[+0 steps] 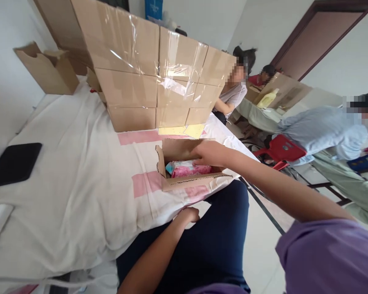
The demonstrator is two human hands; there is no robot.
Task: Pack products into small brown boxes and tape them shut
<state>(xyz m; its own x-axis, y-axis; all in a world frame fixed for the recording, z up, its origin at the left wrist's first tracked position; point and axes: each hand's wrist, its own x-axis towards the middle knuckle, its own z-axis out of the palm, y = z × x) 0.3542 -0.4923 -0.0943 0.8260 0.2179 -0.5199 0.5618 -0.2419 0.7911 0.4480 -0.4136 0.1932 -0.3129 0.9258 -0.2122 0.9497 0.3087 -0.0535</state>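
An open cardboard box (171,183) sits on the white cloth-covered table (79,179) just in front of me, with a pink packet (188,168) lying inside. My right hand (207,154) reaches into the box, fingers curled over the packet's far end and touching it. Down by my lap, at the table's edge, my left hand (188,214) rests with its fingers curled in and nothing visible in them.
A tall stack of taped cardboard boxes (153,73) stands behind the open box. A folded empty carton (47,69) lies far left, a black tablet (14,163) at the left edge. Other people sit to the right near a red stool (280,149).
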